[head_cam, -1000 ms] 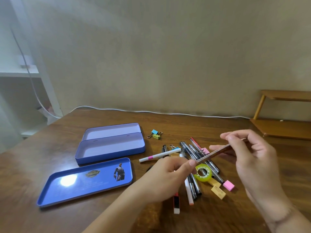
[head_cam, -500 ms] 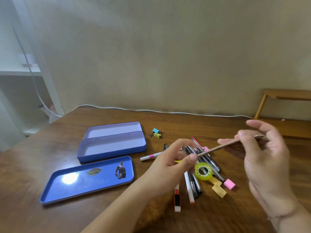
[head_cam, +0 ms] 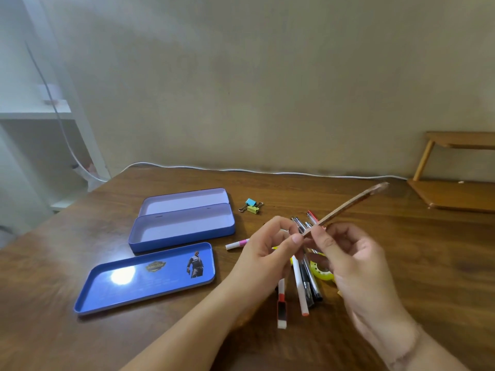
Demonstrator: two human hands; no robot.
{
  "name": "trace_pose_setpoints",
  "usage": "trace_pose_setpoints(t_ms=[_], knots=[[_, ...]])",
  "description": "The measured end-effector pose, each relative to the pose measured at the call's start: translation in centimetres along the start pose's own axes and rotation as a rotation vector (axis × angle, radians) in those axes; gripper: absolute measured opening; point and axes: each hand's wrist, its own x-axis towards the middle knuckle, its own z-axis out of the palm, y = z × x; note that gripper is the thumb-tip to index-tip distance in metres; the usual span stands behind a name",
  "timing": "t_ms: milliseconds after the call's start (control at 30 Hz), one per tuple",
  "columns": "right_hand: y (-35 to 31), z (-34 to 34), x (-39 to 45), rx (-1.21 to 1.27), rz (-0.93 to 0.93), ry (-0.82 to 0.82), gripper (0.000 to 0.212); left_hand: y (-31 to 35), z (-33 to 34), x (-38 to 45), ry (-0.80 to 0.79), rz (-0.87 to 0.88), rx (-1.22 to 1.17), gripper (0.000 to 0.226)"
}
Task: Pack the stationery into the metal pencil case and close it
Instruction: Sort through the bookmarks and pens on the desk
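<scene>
A brown pencil slants up to the right above the table. My left hand pinches its lower end and my right hand grips it just beside that. The blue metal pencil case lies open on the table to the left, its two trays empty. A separate blue lid with a printed figure lies in front of it. Under my hands lies a heap of pens, partly hidden, with a yellow-green tape roll. Two binder clips sit behind the heap.
A white cable runs along the back edge of the wooden table. A small wooden shelf stands at the back right. A white shelving unit stands off the table's left side.
My right hand has slid down the pencil toward my left hand, so both now hold its lower end. The pencil's far end has tilted upward.
</scene>
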Motion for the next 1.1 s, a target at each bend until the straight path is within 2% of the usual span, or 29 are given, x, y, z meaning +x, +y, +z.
trace_pose_setpoints(t_ms=[100,267,367,433,500,567,633,667,700,733,767,833,967,1100], knots=[[0.0,0.5,-0.2,-0.076,-0.073,0.016,0.009,0.0,0.1,-0.2,0.026,0.001,-0.002,0.026],[-0.2,0.2,-0.5,-0.003,-0.086,0.039,0.008,0.4,0.4,-0.5,0.021,0.044,0.167,0.008],[-0.9,-0.5,-0.6,0.003,-0.122,0.025,0.013,1.2,0.2,-0.9,-0.015,0.081,0.301,0.019],[-1.3,-0.7,-0.5,-0.007,-0.156,-0.002,0.019,2.4,-0.9,-1.0,0.019,0.156,0.430,0.031],[-1.5,-0.8,-0.5,-0.054,-0.167,-0.043,0.022,3.7,-2.9,-0.8,0.089,0.210,0.499,0.028],[-1.8,-0.4,-0.7,-0.068,-0.168,-0.104,0.021,4.3,-6.7,-0.7,0.220,0.228,0.591,0.014],[-2.0,0.2,-1.1,-0.076,-0.158,-0.173,0.050,3.9,-12.3,-0.9,0.417,0.206,0.848,0.009],[-2.0,0.5,-1.1,-0.107,-0.176,-0.201,0.063,3.3,-15.5,-1.3,0.502,0.138,0.985,0.011],[-2.2,0.9,-1.0,-0.156,-0.200,-0.227,0.066,2.6,-18.5,-1.8,0.570,0.020,1.091,0.014],[-2.6,1.5,-0.8,-0.215,-0.214,-0.282,0.059,1.5,-21.2,-2.4,0.622,-0.122,1.151,0.018],[-2.9,2.2,-0.6,-0.270,-0.228,-0.345,0.047,0.4,-23.4,-3.1,0.650,-0.245,1.159,0.022],[-3.6,4.1,0.4,-0.450,-0.324,-0.440,0.033,-1.5,-25.9,-3.8,0.658,-0.360,1.081,0.028],[-3.1,9.3,3.9,-0.720,-0.468,-0.644,0.026,-3.2,-26.5,-3.9,0.630,-0.310,0.919,0.030],[-0.4,14.2,8.4,-1.068,-0.698,-0.752,0.022,-3.5,-26.6,-3.6,0.614,-0.245,0.792,0.030]])
